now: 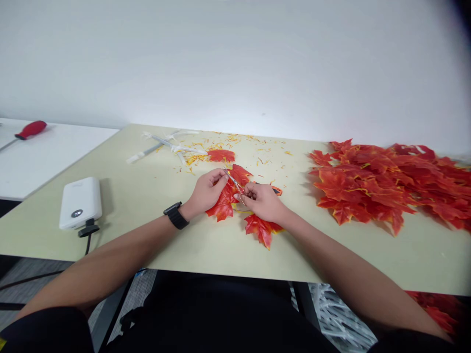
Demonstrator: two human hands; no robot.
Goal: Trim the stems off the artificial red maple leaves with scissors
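Observation:
Small metal scissors are in my right hand, its fingers bent around the handles and the blades pointing up and left. My left hand pinches a red artificial maple leaf beside the blade tips. The leaf's upper lobe shows behind the scissors. Below my right hand lies another red maple leaf, partly covered by the wrist. Behind that hand pokes out an orange and black handle, mostly hidden. One more red leaf piece rests farther back.
A large heap of red maple leaves covers the table's right side. Yellow and orange trimmings are scattered at the back, near clear plastic-wrapped strips. At left are a white power bank with a cable and a red-handled screwdriver.

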